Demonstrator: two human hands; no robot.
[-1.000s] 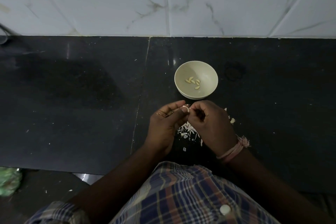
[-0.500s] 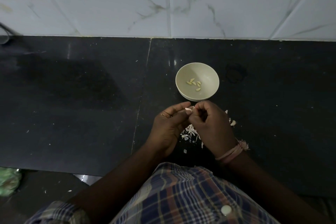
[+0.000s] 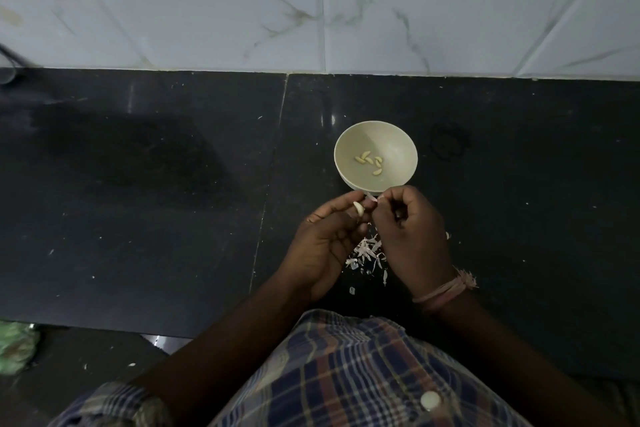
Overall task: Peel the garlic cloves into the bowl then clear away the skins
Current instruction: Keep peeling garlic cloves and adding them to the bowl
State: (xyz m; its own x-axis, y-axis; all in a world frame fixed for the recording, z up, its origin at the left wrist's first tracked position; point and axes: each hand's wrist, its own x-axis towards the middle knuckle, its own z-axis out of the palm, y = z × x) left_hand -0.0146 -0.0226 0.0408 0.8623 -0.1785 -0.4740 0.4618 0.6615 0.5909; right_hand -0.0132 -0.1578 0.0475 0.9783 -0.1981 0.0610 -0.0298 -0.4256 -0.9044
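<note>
A small cream bowl [image 3: 391,142] stands on the black counter and holds several peeled garlic cloves [image 3: 370,160]. Just in front of it, my left hand [image 3: 325,239] pinches a pale garlic clove [image 3: 359,209] between thumb and fingertips. My right hand [image 3: 412,236] is beside it, its thumb and forefinger pinching a thin strip of skin [image 3: 373,198] coming off the clove. A heap of white garlic skins [image 3: 367,253] lies on the counter under and between the two hands, partly hidden by them.
The black stone counter [image 3: 138,201] runs left and right, with a seam [image 3: 266,198] left of the bowl. White marble tiles [image 3: 311,3] form the wall behind. A green object [image 3: 15,350] lies past the counter's front edge at lower left.
My hands have drawn slightly apart; the clove now shows plainly in the left fingers, and the right hand has pulled a strip of skin away from it.
</note>
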